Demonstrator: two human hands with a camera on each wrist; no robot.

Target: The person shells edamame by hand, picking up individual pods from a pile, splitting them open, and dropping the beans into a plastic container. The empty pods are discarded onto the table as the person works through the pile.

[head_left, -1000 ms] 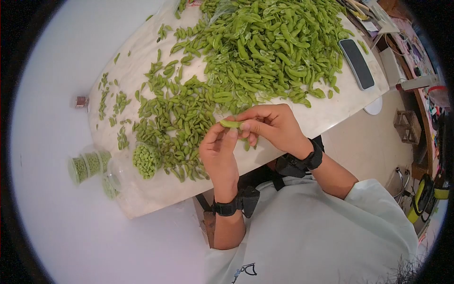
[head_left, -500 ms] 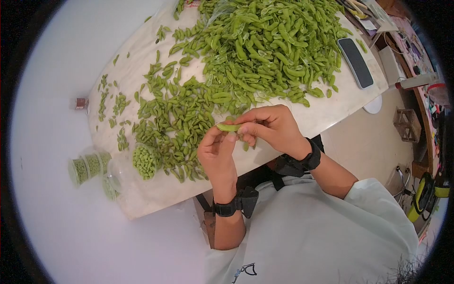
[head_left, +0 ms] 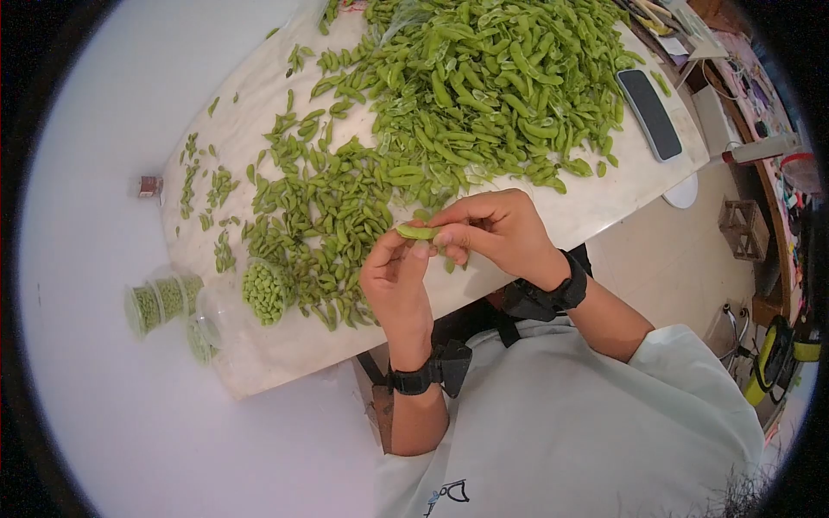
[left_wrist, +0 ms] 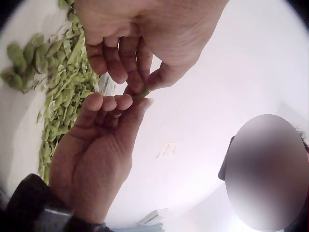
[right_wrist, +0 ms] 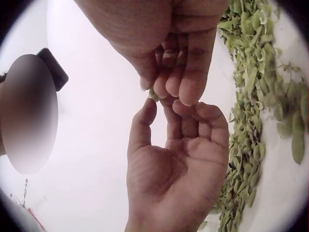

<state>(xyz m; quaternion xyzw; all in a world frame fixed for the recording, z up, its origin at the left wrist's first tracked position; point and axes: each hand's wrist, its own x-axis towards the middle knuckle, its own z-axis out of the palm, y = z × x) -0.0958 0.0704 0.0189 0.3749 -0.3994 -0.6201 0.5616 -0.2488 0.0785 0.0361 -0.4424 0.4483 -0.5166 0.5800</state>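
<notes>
One green soybean pod [head_left: 417,232] is held between both hands, above the table's near edge. My left hand [head_left: 397,289] pinches its left end with thumb and fingers, and my right hand [head_left: 499,231] pinches the other end between thumb and forefinger. From the left wrist, only a sliver of pod [left_wrist: 143,93] shows where the fingertips meet; the rest is hidden by fingers. A spread of smaller pods [head_left: 337,207] lies just beyond the left hand. Farther back rises a large heap of pods [head_left: 509,78].
A clear cup of shelled beans [head_left: 266,293] lies left of the hands, with more bean-filled containers [head_left: 160,304] at the table's left edge. A phone [head_left: 651,116] rests at the right edge of the pale table [head_left: 596,207]. A wooden stool [head_left: 744,230] stands on the floor at right.
Both hands have shifted very slightly left with the pod since the first frame. Over the last half second they stay almost still, with the same pinch.
</notes>
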